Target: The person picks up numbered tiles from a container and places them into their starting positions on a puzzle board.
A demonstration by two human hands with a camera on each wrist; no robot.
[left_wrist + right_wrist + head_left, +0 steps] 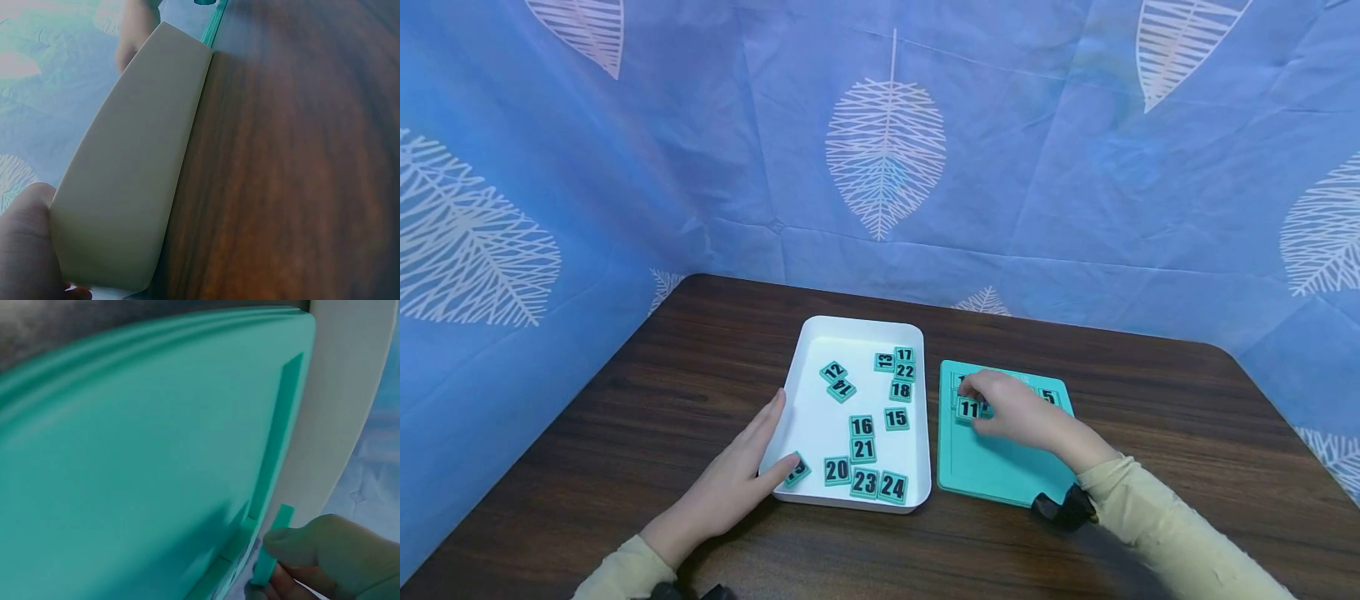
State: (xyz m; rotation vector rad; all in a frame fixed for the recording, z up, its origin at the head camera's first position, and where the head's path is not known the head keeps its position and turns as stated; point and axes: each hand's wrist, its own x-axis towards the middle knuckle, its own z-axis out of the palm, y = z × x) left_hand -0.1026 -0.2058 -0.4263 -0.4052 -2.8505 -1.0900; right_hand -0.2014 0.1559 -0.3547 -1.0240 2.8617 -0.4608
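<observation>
At the near left corner of the white tray, my left hand rests with straight fingers along the outer side and the thumb over the rim. The thumb also shows beside the tray wall in the left wrist view. It partly covers a number tile. My right hand pinches the number 11 tile over the upper left of the teal board. In the right wrist view this tile stands tilted, edge-on, between thumb and fingers, close to the board's recessed edge.
Several number tiles lie in the tray, among them 16, 20 and 24. A 5 tile sits along the board's top row, partly behind the right hand. The dark wooden table meets a blue leaf-patterned cloth.
</observation>
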